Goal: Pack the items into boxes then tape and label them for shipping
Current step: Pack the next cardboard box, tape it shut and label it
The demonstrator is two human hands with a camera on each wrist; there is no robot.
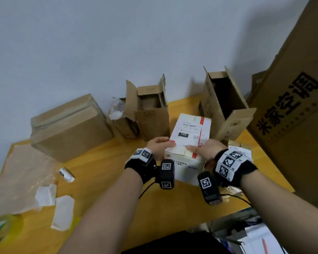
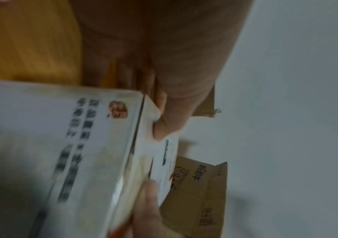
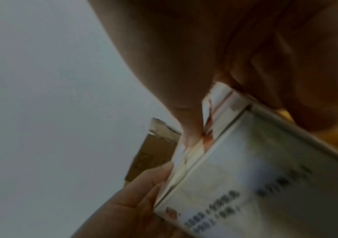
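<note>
Landmark: white box (image 1: pixel 188 143), being hemmed in as follows. Far side: being blocked by two open brown cartons (image 1: pixel 151 110), (image 1: pixel 226 107) just behind it. Right: being crowded by a large printed carton (image 1: pixel 292 99). Far left: being closed off by a sealed brown box (image 1: pixel 70 129). Near left: bare yellow table (image 1: pixel 106 162) being left passable, bordered farther left by a small white roll (image 1: pixel 66 175), paper scraps (image 1: pixel 62 211) and a tape roll (image 1: pixel 0 231).

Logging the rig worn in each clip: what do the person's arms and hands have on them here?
Both forearms are bare, with no sleeves. The left hand and right hand wear no gloves. Each wrist carries a black strap with white square-patterned marker tags, and a black box-shaped wrist camera hangs beneath, tagged likewise. A thin black cable trails from the right unit; another runs from the left.
</note>
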